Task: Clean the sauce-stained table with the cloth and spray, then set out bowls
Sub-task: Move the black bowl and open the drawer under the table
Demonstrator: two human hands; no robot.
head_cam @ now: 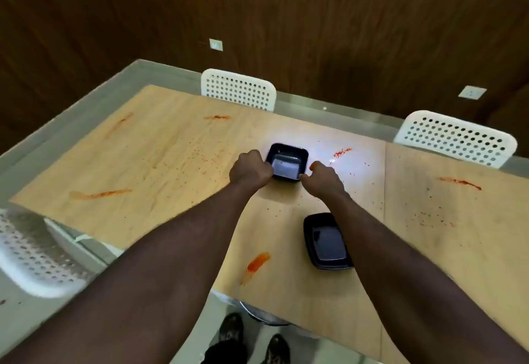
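A black square bowl (287,163) sits near the middle of the light wooden table (177,163). My left hand (249,170) grips its left rim. My right hand (323,179) is at its right front corner, fingers curled on the rim. A second black rectangular bowl (327,240) lies closer to me, partly behind my right forearm. Red sauce smears mark the table: one near the front edge (257,263), one at the left (100,194), one right of the bowl (342,152), one at the far right (461,183). Neither cloth nor spray is in view.
Two white perforated chairs stand behind the table (239,90) (455,139), and another is at the left (31,255). More smears lie at the far left (124,119) and far middle (217,117). A dark wood wall runs behind. My shoes (252,340) show below the table edge.
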